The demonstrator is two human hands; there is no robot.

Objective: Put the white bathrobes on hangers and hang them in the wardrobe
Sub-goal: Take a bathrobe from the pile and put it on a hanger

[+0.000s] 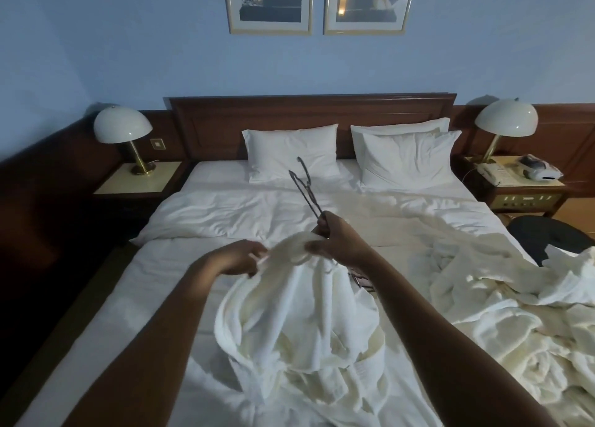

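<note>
My right hand (335,243) grips the hangers (306,188) and the bathrobe (299,314); my left hand (240,259) pinches its collar. Thick terry beneath could slip off, I judge.

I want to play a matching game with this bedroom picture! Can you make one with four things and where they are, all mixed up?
Things:
1. hanger
2. telephone
3. framed pictures
4. bathrobe

Places:
A. on the wall above the headboard
B. lifted over the bed by both hands
C. sticking up from the right hand
D. on the bedside table at the right

Pairs: 1-C, 2-D, 3-A, 4-B. The left hand pinches the robe's collar.
</note>
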